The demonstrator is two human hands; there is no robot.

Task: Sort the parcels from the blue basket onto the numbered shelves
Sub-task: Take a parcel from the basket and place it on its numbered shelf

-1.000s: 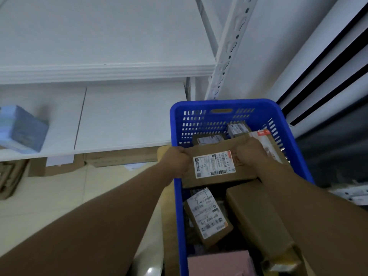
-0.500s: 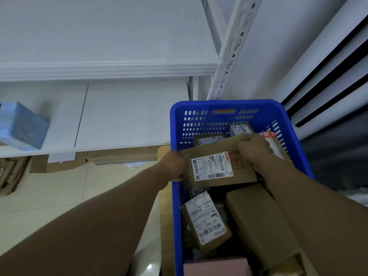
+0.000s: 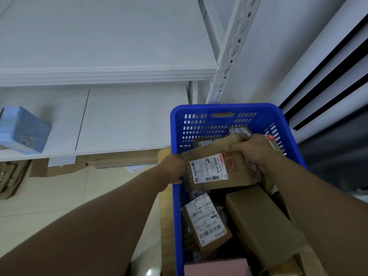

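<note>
We grip the brown parcel at both ends, left hand curled round its left edge, right hand clenched over its right, in the far half of the blue basket: picking stage, and next we likely read the label and choose a shelf.

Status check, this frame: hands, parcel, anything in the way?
Left hand, right hand both gripping the labelled brown parcel by its ends. Parcel over the blue basket, not yet shelved. Blue box on lower shelf, far left, out of the way.
</note>
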